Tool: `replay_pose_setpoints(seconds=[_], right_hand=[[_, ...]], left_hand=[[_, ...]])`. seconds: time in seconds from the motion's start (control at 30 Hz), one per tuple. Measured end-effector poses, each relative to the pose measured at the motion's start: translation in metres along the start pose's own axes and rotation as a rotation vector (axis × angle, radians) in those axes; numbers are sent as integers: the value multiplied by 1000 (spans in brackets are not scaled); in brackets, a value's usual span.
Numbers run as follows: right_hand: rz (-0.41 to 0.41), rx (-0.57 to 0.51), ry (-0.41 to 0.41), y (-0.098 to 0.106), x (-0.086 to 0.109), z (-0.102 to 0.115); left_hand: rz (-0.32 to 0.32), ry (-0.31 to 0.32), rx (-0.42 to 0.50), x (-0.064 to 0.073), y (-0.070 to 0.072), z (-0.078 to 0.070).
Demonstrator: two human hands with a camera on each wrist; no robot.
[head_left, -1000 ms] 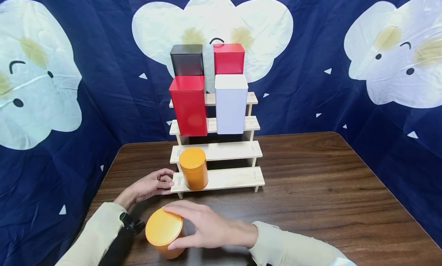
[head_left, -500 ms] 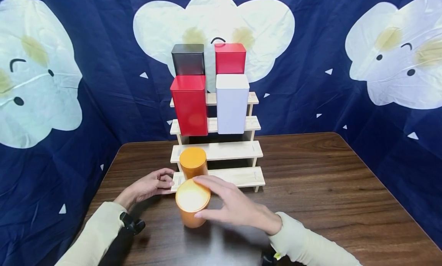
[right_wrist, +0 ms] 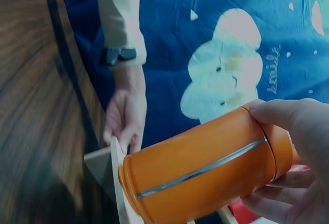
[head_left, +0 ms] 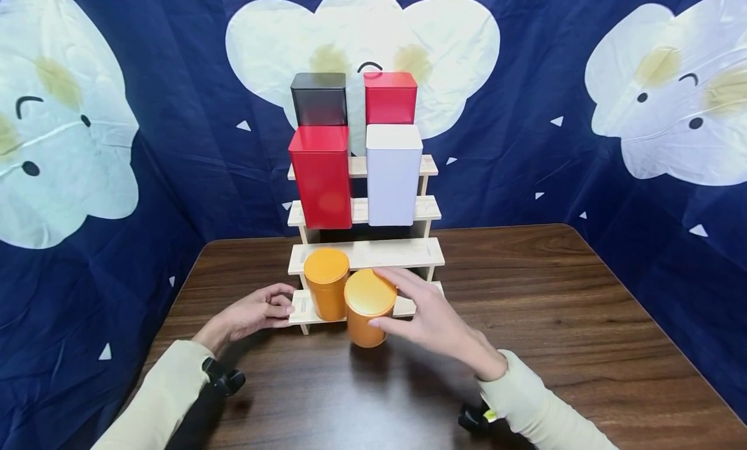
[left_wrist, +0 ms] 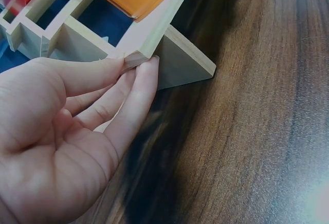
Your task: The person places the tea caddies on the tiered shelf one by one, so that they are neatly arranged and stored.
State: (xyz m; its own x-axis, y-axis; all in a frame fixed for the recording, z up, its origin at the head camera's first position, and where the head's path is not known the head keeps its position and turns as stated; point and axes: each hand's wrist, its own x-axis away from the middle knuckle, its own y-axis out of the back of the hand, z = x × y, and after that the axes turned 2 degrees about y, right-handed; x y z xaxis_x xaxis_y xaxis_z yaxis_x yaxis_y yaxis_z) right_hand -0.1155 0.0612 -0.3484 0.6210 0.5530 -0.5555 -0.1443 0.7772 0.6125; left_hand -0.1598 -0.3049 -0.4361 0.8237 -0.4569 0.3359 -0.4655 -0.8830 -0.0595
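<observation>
My right hand (head_left: 434, 317) grips an orange round canister (head_left: 367, 317) by its lid end, thumb on one side and fingers on the other. In the head view this canister overlaps the lowest step's front edge; whether it touches the board I cannot tell. Another orange canister (head_left: 327, 288) stands to its left on the lowest step of a pale wooden tiered rack (head_left: 373, 255). At that step's left end, my left hand (head_left: 253, 317) pinches the board corner (left_wrist: 138, 58) between thumb and fingers. The right wrist view shows a seam down the canister side (right_wrist: 205, 170).
Higher on the rack stand a tall red tin (head_left: 321, 181), a white tin (head_left: 393, 177), a black tin (head_left: 319, 100) and a smaller-looking red tin (head_left: 391, 100). The rack sits on a dark wooden table (head_left: 525, 294). Blue cloth (head_left: 508, 184) with clouds surrounds it.
My right hand has carried its canister from the table's near left, forward and rightward, to the front of the rack's lowest step. The left hand has kept its place.
</observation>
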Motion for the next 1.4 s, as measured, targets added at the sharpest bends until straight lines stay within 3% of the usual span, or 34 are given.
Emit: replay_pose_setpoints(seconds=[0.3,0.67,1.07,1.4], right_hand=[[-82,-10,-121,6,-2,-23],[-118,32,-253,12,-7,-44],[-117,63,-294,10,-8,-47],[-116,36,-276,9,-5,-49]], left_hand=[[-17,19,4,-1,-1,1],[-7,15,-4,0,0,-2],[-1,11,4,1,-2,-2],[6,-13,14,1,-2,1]])
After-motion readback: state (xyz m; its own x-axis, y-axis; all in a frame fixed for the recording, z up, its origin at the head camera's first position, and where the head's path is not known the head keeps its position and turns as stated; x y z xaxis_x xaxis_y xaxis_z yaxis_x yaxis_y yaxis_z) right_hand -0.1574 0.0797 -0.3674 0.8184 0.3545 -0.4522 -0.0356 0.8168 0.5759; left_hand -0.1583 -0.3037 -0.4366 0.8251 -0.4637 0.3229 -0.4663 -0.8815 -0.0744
